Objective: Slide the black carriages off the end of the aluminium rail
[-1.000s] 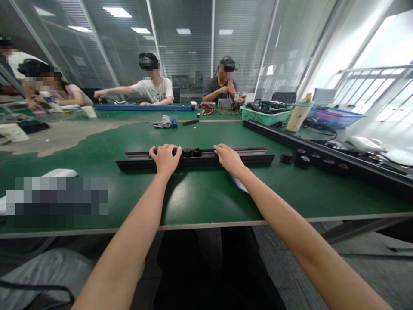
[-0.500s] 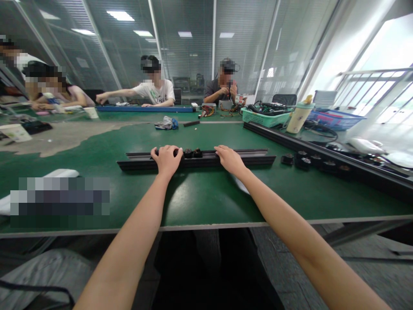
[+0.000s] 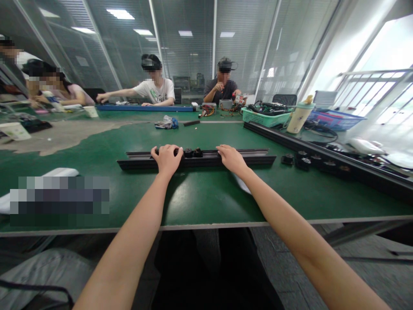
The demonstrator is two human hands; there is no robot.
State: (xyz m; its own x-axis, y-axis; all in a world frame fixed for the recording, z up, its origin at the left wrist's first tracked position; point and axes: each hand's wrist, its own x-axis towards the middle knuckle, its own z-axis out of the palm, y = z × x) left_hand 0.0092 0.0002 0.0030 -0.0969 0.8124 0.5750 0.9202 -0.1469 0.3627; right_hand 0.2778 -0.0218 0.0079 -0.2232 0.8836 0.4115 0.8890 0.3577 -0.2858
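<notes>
A long black rail (image 3: 206, 162) lies crosswise on the green table in front of me, with a channel along its far side. Small black blocks (image 3: 192, 152) sit in that channel near the middle. My left hand (image 3: 167, 158) is curled over a dark piece in the channel, just left of those blocks; the hand covers most of that piece. To their right, my right hand (image 3: 232, 158) grips the rail's far part, fingertips together on the channel edge. Under my right wrist a whitish flat thing (image 3: 242, 185) shows in part.
A longer black rail (image 3: 322, 155) runs diagonally at right, with several black blocks (image 3: 302, 161) beside it. Beyond stand a green basket (image 3: 266, 118) and a cream bottle (image 3: 298, 117). A crumpled cloth (image 3: 167, 122) lies ahead. Co-workers sit across the table and at left.
My right hand has slid slightly to the right along the rail. My left hand stays in place. Across the table, a co-worker's hands have moved apart.
</notes>
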